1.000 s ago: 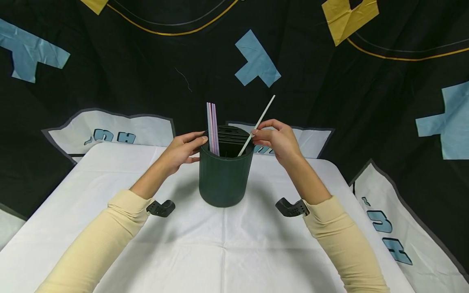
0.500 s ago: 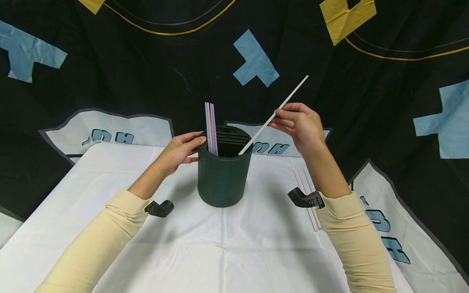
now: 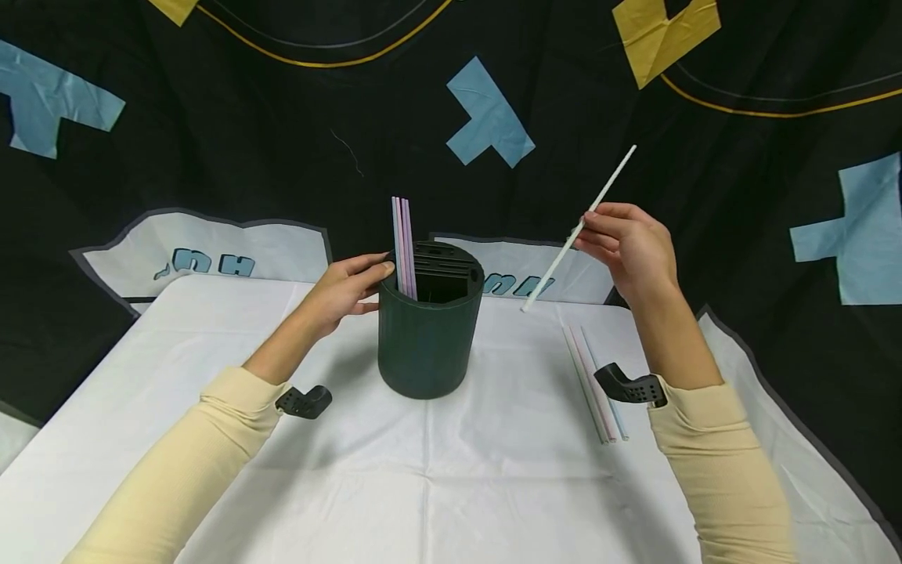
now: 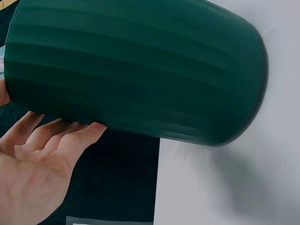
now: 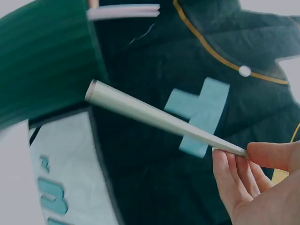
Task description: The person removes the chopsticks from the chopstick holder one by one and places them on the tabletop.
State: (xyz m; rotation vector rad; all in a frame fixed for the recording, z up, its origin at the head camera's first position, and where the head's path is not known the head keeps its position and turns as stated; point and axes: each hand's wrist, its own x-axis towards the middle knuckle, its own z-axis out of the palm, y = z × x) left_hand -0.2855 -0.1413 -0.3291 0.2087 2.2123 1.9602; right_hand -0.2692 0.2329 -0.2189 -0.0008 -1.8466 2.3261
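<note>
My right hand (image 3: 637,243) pinches a pale green straw (image 3: 564,254) between thumb and fingertips, in the air right of the dark green container (image 3: 426,352). The straw slants, its lower end down to the left; in the right wrist view the hollow straw (image 5: 140,110) points toward the container. My left hand (image 3: 345,290) holds the container at its left side, thumb at the rim, and in the left wrist view the fingers (image 4: 75,140) touch its wall. Several pink, lilac and bluish straws (image 3: 404,247) stand upright in the container's left part, by my left thumb.
Three straws (image 3: 592,384), greenish, pink and blue, lie side by side on the white-covered table (image 3: 437,486), right of the container. A slotted black divider (image 3: 444,262) shows inside the container's back. A black curtain (image 3: 296,141) hangs behind the table.
My right hand has drawn the pale green straw out of the container and carried it right. The three lying straws have come into sight. The left hand and container stay put.
</note>
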